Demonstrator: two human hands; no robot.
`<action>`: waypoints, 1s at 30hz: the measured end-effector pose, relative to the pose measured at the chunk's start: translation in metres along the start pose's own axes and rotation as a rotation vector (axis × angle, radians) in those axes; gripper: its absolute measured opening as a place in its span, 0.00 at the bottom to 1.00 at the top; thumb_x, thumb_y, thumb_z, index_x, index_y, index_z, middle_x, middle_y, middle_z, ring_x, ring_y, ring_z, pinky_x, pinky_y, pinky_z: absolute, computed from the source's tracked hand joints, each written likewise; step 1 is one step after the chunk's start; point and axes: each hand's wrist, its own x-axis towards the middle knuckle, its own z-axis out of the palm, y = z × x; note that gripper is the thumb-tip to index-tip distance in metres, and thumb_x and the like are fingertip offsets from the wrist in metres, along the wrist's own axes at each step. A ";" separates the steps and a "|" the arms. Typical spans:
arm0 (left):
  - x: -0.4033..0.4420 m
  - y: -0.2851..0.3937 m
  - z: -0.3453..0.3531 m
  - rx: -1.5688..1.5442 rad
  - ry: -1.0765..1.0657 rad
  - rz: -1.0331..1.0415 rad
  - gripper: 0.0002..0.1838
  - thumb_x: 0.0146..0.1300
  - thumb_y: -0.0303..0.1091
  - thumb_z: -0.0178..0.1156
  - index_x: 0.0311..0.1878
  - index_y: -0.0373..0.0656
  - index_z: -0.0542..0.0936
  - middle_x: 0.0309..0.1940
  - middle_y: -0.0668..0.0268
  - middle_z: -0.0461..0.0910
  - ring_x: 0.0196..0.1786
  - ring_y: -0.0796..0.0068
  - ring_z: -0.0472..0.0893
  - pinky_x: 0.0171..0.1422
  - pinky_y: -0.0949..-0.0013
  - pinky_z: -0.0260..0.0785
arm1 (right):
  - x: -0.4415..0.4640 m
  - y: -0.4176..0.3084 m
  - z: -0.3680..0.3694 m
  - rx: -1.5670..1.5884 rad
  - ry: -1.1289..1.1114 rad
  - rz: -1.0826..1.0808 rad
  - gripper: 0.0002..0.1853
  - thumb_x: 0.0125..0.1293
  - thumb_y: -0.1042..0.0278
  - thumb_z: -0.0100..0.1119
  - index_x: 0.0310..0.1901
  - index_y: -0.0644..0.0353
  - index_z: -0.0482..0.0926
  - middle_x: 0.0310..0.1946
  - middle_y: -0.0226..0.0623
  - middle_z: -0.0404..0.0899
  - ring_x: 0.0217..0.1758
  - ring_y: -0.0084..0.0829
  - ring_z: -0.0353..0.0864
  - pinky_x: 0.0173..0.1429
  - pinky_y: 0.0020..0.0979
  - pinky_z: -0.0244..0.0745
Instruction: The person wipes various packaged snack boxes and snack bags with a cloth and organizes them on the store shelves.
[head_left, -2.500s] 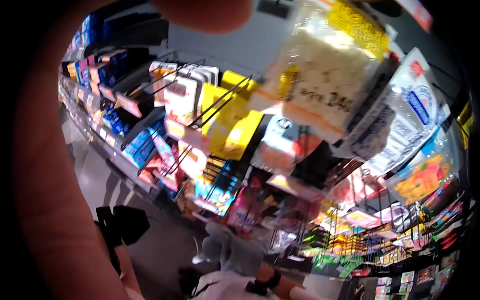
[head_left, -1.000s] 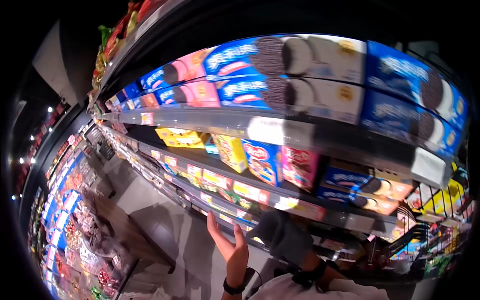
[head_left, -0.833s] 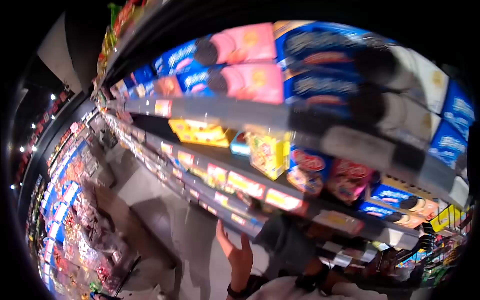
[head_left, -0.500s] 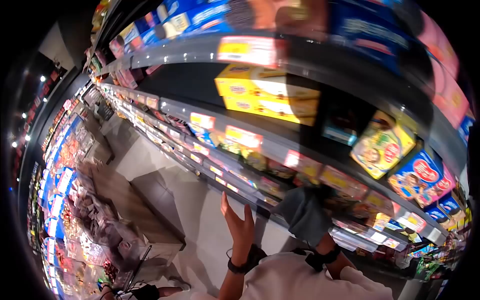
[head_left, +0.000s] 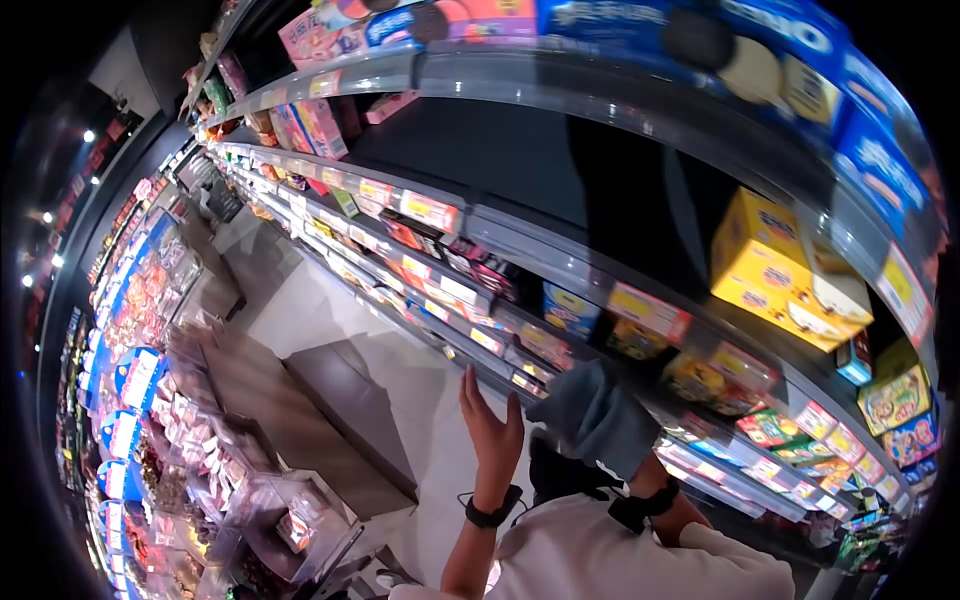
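Observation:
My left hand (head_left: 492, 435) is raised over the aisle floor, its fingers stretched out and apart, holding nothing. A dark band circles its wrist. My right hand (head_left: 648, 476) grips a grey cloth (head_left: 592, 415), which covers its fingers. The cloth is close to the front of the lower shelves and hides part of them; whether it touches them I cannot tell. Beyond it, a blue packet (head_left: 571, 309) sits on a lower shelf. Higher up to the right, a yellow box (head_left: 765, 265) rests on a dark shelf.
Blue cookie boxes (head_left: 620, 22) line the top shelf, above a grey shelf edge (head_left: 520, 75). Price tags (head_left: 648, 310) run along the lower edges. Left of the aisle floor (head_left: 300, 300) stand a wooden display base (head_left: 330, 420) and clear bins (head_left: 290, 520) of packaged goods.
My view has shifted left along the shelves, so the yellow box now appears further right and lower. Both hands keep much the same pose, and the cloth stays with my right hand.

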 end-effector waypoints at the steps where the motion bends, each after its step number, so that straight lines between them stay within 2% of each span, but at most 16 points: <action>1: 0.022 -0.011 0.001 0.056 -0.039 0.044 0.40 0.63 0.30 0.65 0.75 0.36 0.57 0.71 0.40 0.60 0.74 0.38 0.61 0.76 0.49 0.54 | 0.011 0.013 -0.016 0.310 0.032 0.064 0.17 0.76 0.55 0.50 0.62 0.46 0.73 0.59 0.32 0.76 0.62 0.36 0.74 0.69 0.36 0.68; 2: 0.046 -0.023 0.000 0.114 -0.079 0.085 0.41 0.62 0.31 0.66 0.75 0.37 0.58 0.72 0.39 0.59 0.74 0.38 0.60 0.76 0.48 0.55 | 0.028 0.027 -0.024 0.306 0.023 0.070 0.17 0.76 0.55 0.50 0.62 0.46 0.73 0.59 0.32 0.76 0.62 0.36 0.74 0.69 0.36 0.68; 3: 0.075 -0.033 -0.006 0.186 -0.078 0.133 0.42 0.60 0.34 0.68 0.76 0.40 0.59 0.72 0.38 0.59 0.73 0.36 0.60 0.76 0.45 0.56 | 0.046 0.036 -0.022 0.958 -0.034 0.162 0.20 0.77 0.54 0.49 0.65 0.50 0.70 0.62 0.33 0.74 0.65 0.36 0.73 0.73 0.36 0.65; 5: 0.137 -0.048 -0.009 0.155 -0.052 0.197 0.42 0.60 0.32 0.69 0.76 0.42 0.59 0.71 0.38 0.61 0.72 0.35 0.62 0.74 0.46 0.58 | 0.089 0.042 -0.023 1.594 -0.098 0.267 0.23 0.78 0.52 0.47 0.67 0.54 0.67 0.66 0.34 0.72 0.67 0.35 0.71 0.76 0.36 0.63; 7: 0.197 -0.046 -0.027 0.170 -0.043 0.203 0.41 0.61 0.29 0.69 0.75 0.40 0.60 0.70 0.40 0.62 0.72 0.34 0.63 0.74 0.48 0.59 | 0.134 0.042 0.005 0.572 -0.136 -0.007 0.26 0.78 0.53 0.46 0.71 0.56 0.62 0.67 0.39 0.71 0.69 0.37 0.70 0.77 0.36 0.61; 10: 0.263 -0.070 -0.051 0.169 0.049 0.298 0.37 0.63 0.26 0.66 0.73 0.35 0.61 0.70 0.42 0.63 0.72 0.38 0.64 0.76 0.51 0.59 | 0.188 0.050 0.038 0.462 -0.123 -0.044 0.24 0.78 0.55 0.47 0.68 0.57 0.64 0.65 0.39 0.73 0.66 0.36 0.72 0.74 0.35 0.64; 14: 0.359 -0.091 -0.085 0.109 0.160 0.266 0.37 0.63 0.26 0.64 0.74 0.35 0.59 0.71 0.45 0.61 0.74 0.45 0.64 0.77 0.55 0.55 | 0.262 0.061 0.068 0.086 -0.116 -0.073 0.19 0.77 0.58 0.49 0.64 0.57 0.68 0.60 0.38 0.76 0.60 0.35 0.75 0.68 0.34 0.69; 15: 0.384 -0.103 -0.092 0.029 0.164 0.307 0.39 0.62 0.27 0.65 0.74 0.36 0.59 0.72 0.47 0.61 0.75 0.48 0.63 0.78 0.56 0.54 | 0.281 0.065 0.075 -0.168 -0.123 -0.110 0.18 0.76 0.59 0.49 0.62 0.58 0.70 0.59 0.38 0.76 0.59 0.34 0.76 0.66 0.34 0.70; 16: 0.410 -0.103 -0.102 -0.058 0.159 0.342 0.42 0.60 0.27 0.68 0.75 0.36 0.57 0.71 0.49 0.62 0.75 0.51 0.62 0.79 0.57 0.53 | 0.297 0.069 0.086 -0.719 -0.123 -0.186 0.17 0.76 0.60 0.49 0.61 0.58 0.71 0.58 0.38 0.77 0.57 0.34 0.77 0.64 0.34 0.71; 17: 0.433 -0.102 -0.109 -0.103 0.156 0.360 0.44 0.59 0.27 0.69 0.76 0.37 0.56 0.72 0.50 0.61 0.75 0.52 0.62 0.79 0.56 0.53 | 0.306 0.077 0.089 -1.524 -0.092 -0.353 0.16 0.76 0.61 0.50 0.60 0.58 0.72 0.57 0.37 0.78 0.56 0.33 0.78 0.63 0.34 0.73; 21: 0.525 -0.079 -0.138 -0.231 0.089 0.356 0.51 0.53 0.30 0.75 0.76 0.37 0.54 0.73 0.50 0.58 0.75 0.54 0.61 0.78 0.53 0.53 | 0.353 0.120 0.095 -2.388 -0.039 -0.713 0.13 0.75 0.65 0.52 0.55 0.59 0.76 0.52 0.37 0.81 0.50 0.32 0.81 0.56 0.33 0.78; 23: 0.570 -0.083 -0.139 -0.206 0.076 0.397 0.54 0.52 0.31 0.77 0.77 0.36 0.52 0.73 0.49 0.58 0.75 0.53 0.60 0.78 0.55 0.53 | 0.367 0.131 0.091 -2.568 0.037 -0.712 0.11 0.74 0.67 0.53 0.53 0.59 0.78 0.50 0.36 0.83 0.47 0.31 0.83 0.53 0.32 0.80; 27: 0.612 -0.097 -0.118 -0.138 0.110 0.517 0.60 0.48 0.35 0.81 0.77 0.31 0.49 0.73 0.43 0.57 0.75 0.47 0.59 0.79 0.56 0.52 | 0.396 0.134 0.095 -1.623 0.137 -0.066 0.13 0.73 0.73 0.55 0.56 0.65 0.77 0.47 0.35 0.84 0.43 0.27 0.85 0.53 0.24 0.80; 28: 0.614 -0.099 -0.113 -0.073 0.125 0.502 0.61 0.47 0.35 0.81 0.77 0.30 0.49 0.72 0.42 0.57 0.75 0.46 0.59 0.79 0.56 0.52 | 0.405 0.149 0.100 -1.907 0.111 -0.159 0.11 0.72 0.68 0.57 0.52 0.61 0.77 0.44 0.35 0.83 0.38 0.29 0.83 0.46 0.28 0.79; 29: 0.618 -0.105 -0.106 -0.158 0.067 0.500 0.62 0.50 0.35 0.79 0.78 0.30 0.44 0.75 0.44 0.53 0.78 0.53 0.56 0.81 0.58 0.47 | 0.414 0.163 0.106 -2.222 0.119 -0.272 0.10 0.71 0.63 0.58 0.48 0.58 0.78 0.41 0.35 0.81 0.33 0.32 0.81 0.38 0.31 0.78; 30: 0.621 -0.104 -0.103 -0.192 0.018 0.450 0.61 0.51 0.33 0.78 0.78 0.30 0.44 0.75 0.43 0.52 0.77 0.53 0.56 0.81 0.58 0.47 | 0.424 0.177 0.111 -2.502 0.160 -0.402 0.10 0.70 0.59 0.60 0.44 0.55 0.78 0.38 0.35 0.79 0.27 0.34 0.79 0.31 0.35 0.76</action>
